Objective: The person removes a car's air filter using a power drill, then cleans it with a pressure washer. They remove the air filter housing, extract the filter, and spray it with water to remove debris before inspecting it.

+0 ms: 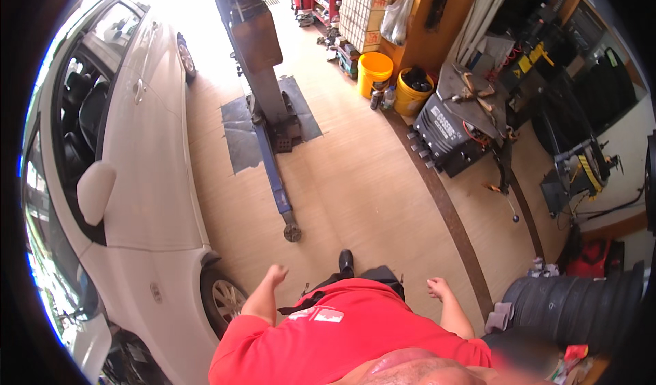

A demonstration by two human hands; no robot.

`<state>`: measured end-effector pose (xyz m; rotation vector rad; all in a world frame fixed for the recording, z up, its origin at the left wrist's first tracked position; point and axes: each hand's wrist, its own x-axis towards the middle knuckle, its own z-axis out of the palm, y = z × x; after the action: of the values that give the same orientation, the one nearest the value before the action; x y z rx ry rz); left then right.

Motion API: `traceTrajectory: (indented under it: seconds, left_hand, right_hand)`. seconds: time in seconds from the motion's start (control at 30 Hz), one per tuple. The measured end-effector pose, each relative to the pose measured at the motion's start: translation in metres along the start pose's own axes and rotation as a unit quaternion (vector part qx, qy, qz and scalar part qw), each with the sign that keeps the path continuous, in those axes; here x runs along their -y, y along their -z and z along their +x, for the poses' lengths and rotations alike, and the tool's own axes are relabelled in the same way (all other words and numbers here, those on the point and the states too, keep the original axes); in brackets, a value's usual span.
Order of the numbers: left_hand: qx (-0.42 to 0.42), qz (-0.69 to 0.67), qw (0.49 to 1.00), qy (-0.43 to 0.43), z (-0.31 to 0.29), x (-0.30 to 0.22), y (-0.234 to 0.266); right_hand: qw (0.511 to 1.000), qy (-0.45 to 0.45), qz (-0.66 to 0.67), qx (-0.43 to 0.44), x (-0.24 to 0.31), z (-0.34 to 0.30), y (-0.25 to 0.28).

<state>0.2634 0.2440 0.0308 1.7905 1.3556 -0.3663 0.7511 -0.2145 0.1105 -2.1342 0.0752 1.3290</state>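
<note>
My left hand (276, 273) hangs at my side with its fingers curled in and nothing in it, close to the front wheel (225, 301) of a white car (147, 173). My right hand (438, 288) is also free, fingers loosely curled, above the tan floor. Both hands hold nothing. My red shirt (342, 337) fills the lower middle, and one black shoe (346, 260) shows ahead of me.
A car lift post (258, 57) with a blue arm (277, 180) stands ahead. A tyre-changing machine (458, 122) and two yellow buckets (375, 71) line the right side. Stacked black tyres (574, 306) lie at lower right. Stacked cartons (365, 9) are at the back.
</note>
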Motion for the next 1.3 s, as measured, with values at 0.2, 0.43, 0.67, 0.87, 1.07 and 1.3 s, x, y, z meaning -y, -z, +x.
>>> traceTrajectory:
  seconds: [0.2, 0.43, 0.67, 0.87, 1.07, 1.3]
  left_hand:
    - [-0.086, -0.100, 0.985, -0.111, 0.158, -0.234, 0.093]
    - [0.023, 0.076, 0.992, -0.095, 0.297, -0.332, 0.148]
    - [0.023, -0.083, 0.989, 0.122, 0.374, -0.320, 0.192]
    - [0.039, -0.017, 0.986, 0.162, 0.505, -0.326, 0.249]
    - [0.021, -0.002, 1.000, 0.014, 0.701, -0.483, 0.374]
    - [-0.039, -0.057, 0.995, -0.077, 0.889, -0.649, 0.563]
  right_hand:
    - [0.987, -0.138, 0.051, -0.070, 0.011, 0.066, 0.058]
    - [0.983, -0.172, 0.027, -0.061, 0.207, 0.190, 0.077]
    - [0.998, -0.033, -0.043, -0.013, 0.500, 0.392, 0.108]
    - [0.997, 0.069, -0.009, -0.017, 0.749, 0.521, 0.061]
    - [0.996, 0.019, -0.078, 0.029, 0.890, 0.583, 0.027]
    - [0.988, -0.129, -0.053, 0.068, 0.975, 0.667, 0.012]
